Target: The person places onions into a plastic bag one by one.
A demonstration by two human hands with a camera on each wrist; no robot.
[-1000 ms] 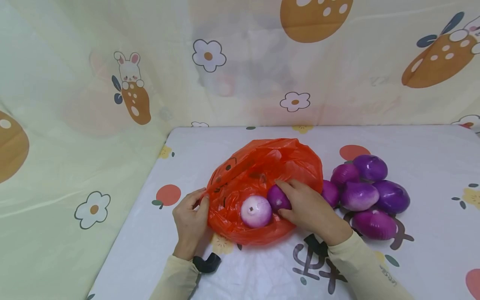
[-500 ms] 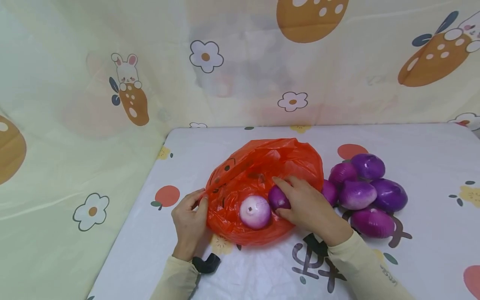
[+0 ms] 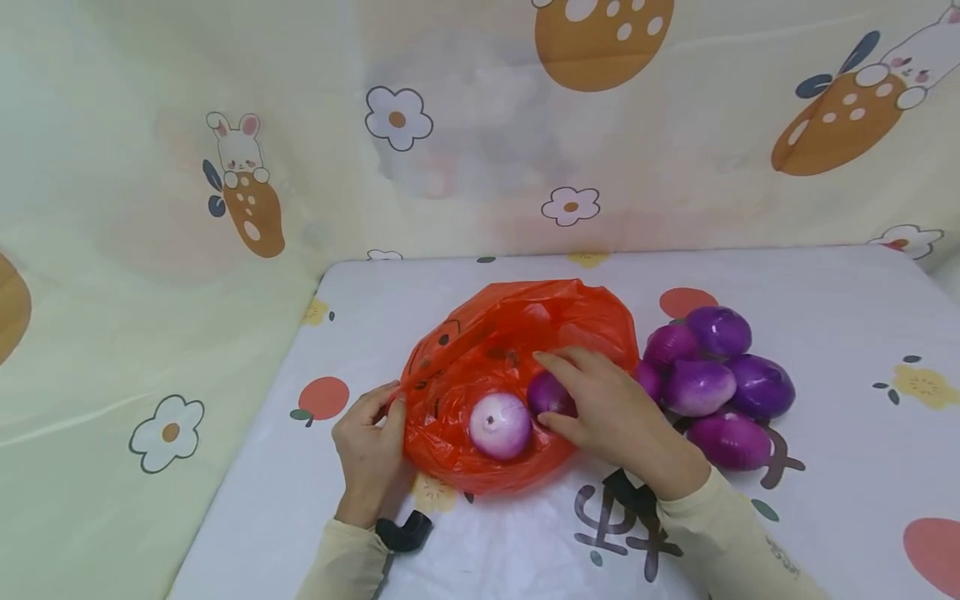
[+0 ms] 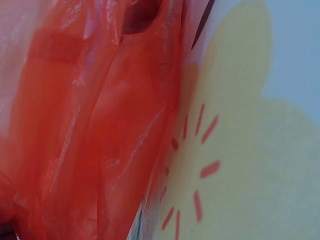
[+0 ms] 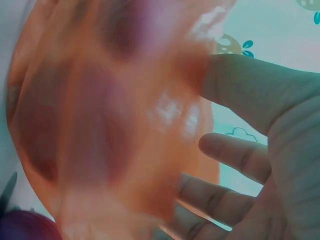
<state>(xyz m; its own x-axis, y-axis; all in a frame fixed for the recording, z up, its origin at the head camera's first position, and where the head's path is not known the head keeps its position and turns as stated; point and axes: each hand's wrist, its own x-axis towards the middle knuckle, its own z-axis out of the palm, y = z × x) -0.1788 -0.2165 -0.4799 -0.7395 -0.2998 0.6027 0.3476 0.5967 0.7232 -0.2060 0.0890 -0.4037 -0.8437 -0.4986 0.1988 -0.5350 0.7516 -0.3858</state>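
Note:
A red plastic bag (image 3: 450,358) lies on the table with its mouth spread. Inside are a pale-and-purple onion (image 3: 500,426) and a darker purple onion (image 3: 549,395). My left hand (image 3: 369,437) pinches the bag's rim at its left side; only red film and tablecloth show in the left wrist view. My right hand (image 3: 607,408) is over the bag's right side, thumb and fingers spread around the darker onion. In the right wrist view, the fingers (image 5: 235,155) stand apart beside the film, with no onion between them, and purple onions (image 5: 75,125) show blurred through the bag.
A cluster of several glossy purple onions (image 3: 701,387) sits right of the bag, close to my right hand. The white tablecloth (image 3: 840,333) has printed fruit, flowers and characters. A patterned curtain (image 3: 480,158) hangs behind the table and along its left side.
The head view has shifted slightly, sliding the scene left. My right hand has moved a little left over the darker onion, its fingers reaching farther past it. My left hand keeps its pinch.

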